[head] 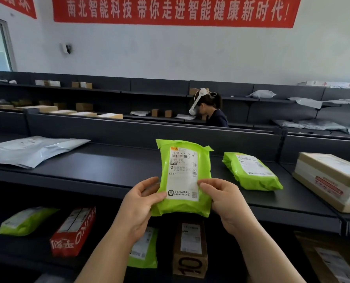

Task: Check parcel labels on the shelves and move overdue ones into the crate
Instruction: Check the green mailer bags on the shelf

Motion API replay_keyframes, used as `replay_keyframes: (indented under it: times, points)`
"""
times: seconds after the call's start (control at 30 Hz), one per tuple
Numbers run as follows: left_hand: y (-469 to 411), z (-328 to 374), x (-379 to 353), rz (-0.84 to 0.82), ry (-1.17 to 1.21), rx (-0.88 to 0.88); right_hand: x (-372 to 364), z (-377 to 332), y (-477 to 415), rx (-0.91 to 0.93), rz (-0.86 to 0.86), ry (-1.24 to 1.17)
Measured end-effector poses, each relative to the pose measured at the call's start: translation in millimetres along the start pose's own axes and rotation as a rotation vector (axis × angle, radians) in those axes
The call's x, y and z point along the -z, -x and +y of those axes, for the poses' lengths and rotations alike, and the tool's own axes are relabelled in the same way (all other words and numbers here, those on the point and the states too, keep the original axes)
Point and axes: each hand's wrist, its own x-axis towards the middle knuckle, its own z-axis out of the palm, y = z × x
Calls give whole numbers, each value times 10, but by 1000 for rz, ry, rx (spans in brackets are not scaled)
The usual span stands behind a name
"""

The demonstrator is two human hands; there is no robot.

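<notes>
A lime-green parcel (184,176) with a white shipping label facing me is held upright above the front edge of the dark top shelf (100,168). My left hand (141,203) grips its lower left edge and my right hand (225,199) grips its lower right edge, thumbs on the label side. A second green parcel (251,170) lies flat on the same shelf to the right. No crate is in view.
On the top shelf lie a grey poly mailer (31,150) at left and a flat cardboard box (331,178) at right. The shelf below carries a green parcel (25,220), a red box (74,231), another green parcel (144,248) and a brown box (191,248). A person (210,111) stands behind the far shelving.
</notes>
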Motion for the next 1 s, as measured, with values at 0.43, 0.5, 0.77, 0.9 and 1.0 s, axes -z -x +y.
replay_keyframes:
  times: [0.43, 0.5, 0.77, 0.9, 1.0]
  points:
    - [96, -141, 7, -79, 66, -11, 75, 86, 236, 28, 58, 44]
    - [-1, -89, -11, -66, 27, -22, 56, 35, 144, 42, 63, 85]
    - [-708, 131, -85, 2, -161, -42, -123, -283, -406, 87, 45, 272]
    - [-1004, 126, -73, 59, -280, -38, -261, -251, -626, 37, 24, 282]
    - [-1139, 106, -66, 93, -388, -53, -312, -175, -724, -2, 31, 304]
